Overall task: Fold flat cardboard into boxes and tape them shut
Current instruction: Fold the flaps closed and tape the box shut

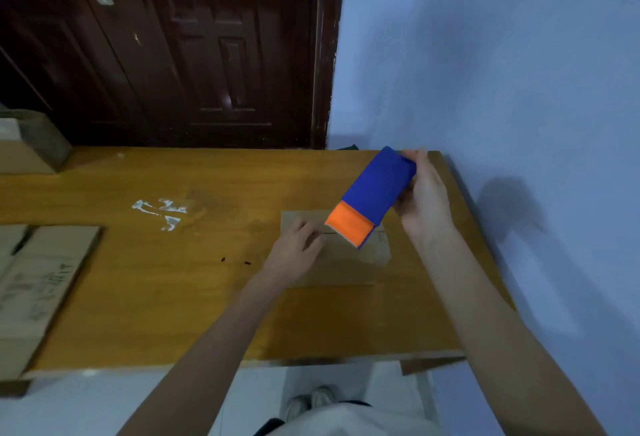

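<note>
Behind the wooden table (207, 297) are a dark brown door (173, 48) and a pale blue wall (502, 55). On the table's right side lies a small cardboard box (343, 266), and the left hand (294, 252) rests on its top with fingers bent and pressed against the cardboard. The right hand (424, 203) grips a blue and orange tape dispenser (372, 196) just above the box, slanted, with its orange end pointing down toward the left hand and its blue end up toward the far right table corner; flat cardboard (34, 286) lies at the left edge.
</note>
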A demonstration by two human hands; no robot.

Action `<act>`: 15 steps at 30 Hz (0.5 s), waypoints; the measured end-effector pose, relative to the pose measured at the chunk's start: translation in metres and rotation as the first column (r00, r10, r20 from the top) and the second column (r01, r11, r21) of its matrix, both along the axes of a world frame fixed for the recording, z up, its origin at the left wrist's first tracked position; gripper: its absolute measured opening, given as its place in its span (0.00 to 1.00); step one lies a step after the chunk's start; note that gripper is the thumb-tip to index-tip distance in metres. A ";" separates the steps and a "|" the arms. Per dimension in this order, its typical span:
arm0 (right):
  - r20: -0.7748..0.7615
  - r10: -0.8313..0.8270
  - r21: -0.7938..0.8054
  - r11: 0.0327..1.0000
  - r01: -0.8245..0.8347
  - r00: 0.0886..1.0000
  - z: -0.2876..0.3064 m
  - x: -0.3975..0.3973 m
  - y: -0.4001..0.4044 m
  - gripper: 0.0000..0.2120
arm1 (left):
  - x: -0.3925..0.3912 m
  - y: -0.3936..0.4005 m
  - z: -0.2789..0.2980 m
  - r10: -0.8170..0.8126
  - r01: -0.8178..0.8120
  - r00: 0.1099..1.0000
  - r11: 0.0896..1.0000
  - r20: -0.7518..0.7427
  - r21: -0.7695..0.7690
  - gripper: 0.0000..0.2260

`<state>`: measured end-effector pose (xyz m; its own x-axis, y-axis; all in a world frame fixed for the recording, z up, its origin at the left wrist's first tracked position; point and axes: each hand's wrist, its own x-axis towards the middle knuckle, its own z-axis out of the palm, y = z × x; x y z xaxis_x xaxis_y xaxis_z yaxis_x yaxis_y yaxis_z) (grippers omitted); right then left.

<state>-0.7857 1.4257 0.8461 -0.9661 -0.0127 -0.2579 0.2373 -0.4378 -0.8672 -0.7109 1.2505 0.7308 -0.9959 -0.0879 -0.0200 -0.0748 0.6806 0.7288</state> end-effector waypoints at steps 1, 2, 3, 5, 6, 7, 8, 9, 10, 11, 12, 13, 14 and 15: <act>0.028 0.040 -0.054 0.998 -0.039 0.999 -0.001 0.001 -0.003 0.14 | 0.001 0.000 0.002 0.013 -0.013 1.000 0.999 0.018 0.052 0.12; 0.037 0.071 -0.082 0.994 -0.068 0.997 -0.003 0.003 -0.005 0.13 | 0.002 0.000 0.002 0.030 -0.035 0.998 0.992 0.047 0.118 0.13; 0.037 0.081 -0.089 0.993 -0.077 0.996 -0.007 0.004 -0.007 0.13 | 0.004 0.001 0.004 0.047 -0.061 0.996 0.978 0.076 0.202 0.15; 0.039 0.051 -0.104 0.993 -0.047 0.998 -0.013 0.006 -0.010 0.16 | 0.004 0.002 0.006 0.093 -0.140 0.986 0.917 0.141 0.374 0.19; 0.052 0.023 -0.118 0.993 -0.017 0.998 -0.016 0.008 -0.011 0.17 | 0.003 0.003 0.007 0.126 -0.193 0.976 0.880 0.178 0.434 0.23; 0.066 -0.006 -0.122 0.992 0.014 0.998 -0.018 0.010 -0.013 0.19 | 0.002 0.005 0.008 0.165 -0.257 0.959 0.850 0.231 0.461 0.29; 0.080 -0.035 -0.111 0.993 0.043 0.996 -0.021 0.011 -0.015 0.20 | -0.001 0.007 0.008 0.211 -0.341 0.930 0.804 0.302 0.487 0.35; 0.095 -0.064 -0.095 0.993 0.073 0.993 -0.024 0.012 -0.018 0.20 | -0.005 0.008 0.008 0.245 -0.425 0.890 0.749 0.384 0.508 0.39; 0.107 -0.094 -0.092 0.990 0.104 0.990 -0.027 0.013 -0.020 0.21 | -0.009 0.009 0.008 0.261 -0.481 0.858 0.709 0.442 0.516 0.39; 0.120 -0.122 -0.106 0.985 0.134 0.985 -0.030 0.013 -0.022 0.21 | -0.013 0.010 0.011 0.263 -0.507 0.842 0.686 0.472 0.522 0.34; 0.134 -0.144 -0.131 0.978 0.162 0.980 -0.031 0.014 -0.024 0.22 | -0.018 0.009 0.011 0.259 -0.515 0.835 0.679 0.485 0.523 0.28; 0.147 -0.162 -0.154 0.971 0.184 0.976 -0.033 0.014 -0.026 0.22 | -0.023 0.009 0.014 0.257 -0.524 0.828 0.672 0.499 0.523 0.23; 0.161 -0.172 -0.170 0.965 0.199 0.972 -0.034 0.015 -0.027 0.22 | -0.029 0.010 0.016 0.267 -0.539 0.819 0.661 0.507 0.522 0.20; 0.174 -0.179 -0.181 0.961 0.210 0.968 -0.035 0.015 -0.028 0.22 | -0.033 0.010 0.021 0.273 -0.550 0.809 0.667 0.521 0.504 0.19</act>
